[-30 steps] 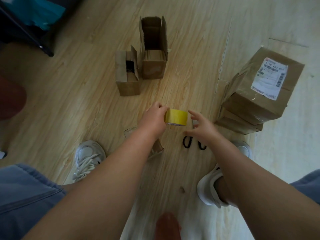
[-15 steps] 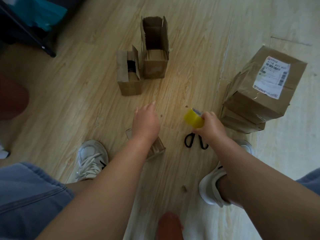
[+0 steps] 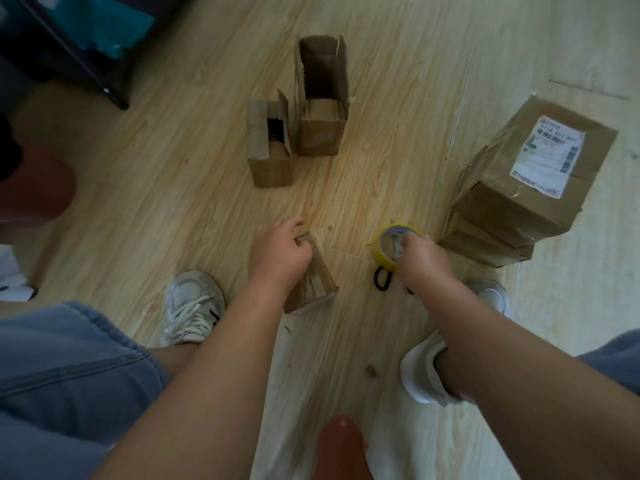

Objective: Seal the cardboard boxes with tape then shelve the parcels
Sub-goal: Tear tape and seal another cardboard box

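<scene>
Denim trouser legs frame the near edge of your view. A white left shoe and a white right shoe are planted on the wooden floor.

Just beyond the shoes, your left hand curls its fingers over the far edge of a small cardboard box on the floor. Half a second earlier this hand hovered above the box with fingers spread; now it grips.

Your right hand pinches the rim of the yellow tape roll, whose open core faces up. Compared with the earlier frame, the roll sits lower and flatter. You cannot tell whether it touches the floor. Black scissors lie just beside the roll, partly hidden by your right wrist.

Beyond both hands, a strip of bare floor gives you room to move. Past it stand two boxes just beside each other, flaps upright: a short open box on the left and a tall open box on the right.

At the far right, a stack of sealed parcels sits near the tape roll. The top parcel bears a white label. A dark furniture leg bounds the far left.
</scene>
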Available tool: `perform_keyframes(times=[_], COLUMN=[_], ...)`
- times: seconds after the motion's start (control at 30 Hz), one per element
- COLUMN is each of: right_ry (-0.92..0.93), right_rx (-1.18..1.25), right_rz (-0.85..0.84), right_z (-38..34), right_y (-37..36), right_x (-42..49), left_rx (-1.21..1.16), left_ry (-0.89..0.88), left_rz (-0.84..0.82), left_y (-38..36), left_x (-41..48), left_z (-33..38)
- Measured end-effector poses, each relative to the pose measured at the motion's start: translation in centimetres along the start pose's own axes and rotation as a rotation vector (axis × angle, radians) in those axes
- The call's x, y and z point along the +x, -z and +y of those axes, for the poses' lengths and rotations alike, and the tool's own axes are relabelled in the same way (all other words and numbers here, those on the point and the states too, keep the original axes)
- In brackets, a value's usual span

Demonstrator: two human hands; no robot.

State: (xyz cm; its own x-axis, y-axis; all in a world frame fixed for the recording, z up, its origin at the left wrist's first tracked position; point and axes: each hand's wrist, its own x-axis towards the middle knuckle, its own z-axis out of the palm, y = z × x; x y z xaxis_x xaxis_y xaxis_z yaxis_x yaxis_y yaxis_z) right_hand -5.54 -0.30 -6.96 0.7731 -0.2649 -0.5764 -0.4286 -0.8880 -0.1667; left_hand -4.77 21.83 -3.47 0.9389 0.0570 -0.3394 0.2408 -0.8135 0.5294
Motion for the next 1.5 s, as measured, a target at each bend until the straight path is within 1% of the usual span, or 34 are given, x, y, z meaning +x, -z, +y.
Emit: perform_keyframes(times=[0.07,0.13,0.17,0.2,0.3,0.4,0.5,0.57,0.63,0.73,0.8,0.83,0.87,0.93,1.0,1.03,1.1,1.13,1.2,1.33,1.43,1.5], right_ry=[0.030,0.071,0.077,0.083,0.099,0.105,0.102,0.081,0.039,-0.001,-0.036,-0.048,-0.050,-0.024,0.010,0.031,0.083,0.108,0.134,0.141,0.167,0.179], right_rx=[0.088,0.242,0.320,0.389,0.523,0.617,0.637,0.600,0.569,0.584,0.688,0.769,0.831,0.875,0.896,0.905,0.893,0.870,0.824,0.804,0.797,0.791], right_rz=[0.023,-0.019,-0.038,-0.041,-0.051,-0.107,-0.115,-0.112,-0.124,-0.204,-0.287,-0.316,-0.327,-0.310,-0.290,-0.274,-0.216,-0.187,-0.151,-0.112,-0.069,-0.049], right_z=[-1.1,-2.5,-3.2,-3.7,-4.7,-4.9,-4.5,-3.8,-2.9,-1.9,-1.7,-1.8,-1.9,-1.8,-1.6,-1.7,-1.9,-2.1,-2.6,-3.1,-3.8,-4.1], right_y=[0.5,0.9,1.1,1.2,1.3,1.7,2.7,3.2,3.6,3.8,3.9,4.0,4.0,4.0,3.9,3.8,3.5,3.6,3.4,2.3,1.5,1.1], right_x=[-0.5,-1.2,-1.6,-2.0,-2.8,-3.5,-3.9,-4.1,-4.3,-4.6,-5.0,-5.2,-5.4,-5.4,-5.4,-5.3,-5.1,-5.2,-5.3,-5.5,-5.7,-5.7], left_rx=[0.182,0.330,0.373,0.401,0.391,0.333,0.140,-0.038,-0.156,-0.341,-0.459,-0.472,-0.465,-0.470,-0.603,-0.711,-0.876,-0.907,-0.937,-0.899,-0.752,-0.684], left_ry=[-0.001,0.028,0.031,0.023,-0.031,-0.084,-0.096,-0.094,-0.093,-0.055,-0.034,-0.033,-0.036,-0.029,0.004,0.036,0.145,0.193,0.226,0.202,0.105,0.069], left_rz=[-0.162,-0.353,-0.407,-0.424,-0.355,-0.293,-0.289,-0.326,-0.382,-0.454,-0.504,-0.527,-0.550,-0.582,-0.541,-0.469,-0.267,-0.190,-0.117,0.031,0.150,0.181], left_y=[0.7,0.9,0.8,0.6,0.2,0.7,2.2,3.6,4.9,6.1,6.4,6.3,6.3,6.3,6.3,6.2,5.8,5.5,4.8,3.8,3.1,2.9], left_x=[-0.6,-1.4,-1.7,-2.0,-2.6,-2.8,-2.4,-2.2,-2.2,-2.5,-2.6,-2.7,-2.8,-2.9,-2.9,-2.8,-2.6,-2.5,-2.5,-2.2,-1.7,-1.5], left_z=[0.1,0.2,0.1,0.0,-0.4,-0.4,0.0,0.6,1.0,0.9,0.6,0.4,0.4,0.5,0.6,0.8,1.3,1.5,1.9,2.1,2.0,1.7])
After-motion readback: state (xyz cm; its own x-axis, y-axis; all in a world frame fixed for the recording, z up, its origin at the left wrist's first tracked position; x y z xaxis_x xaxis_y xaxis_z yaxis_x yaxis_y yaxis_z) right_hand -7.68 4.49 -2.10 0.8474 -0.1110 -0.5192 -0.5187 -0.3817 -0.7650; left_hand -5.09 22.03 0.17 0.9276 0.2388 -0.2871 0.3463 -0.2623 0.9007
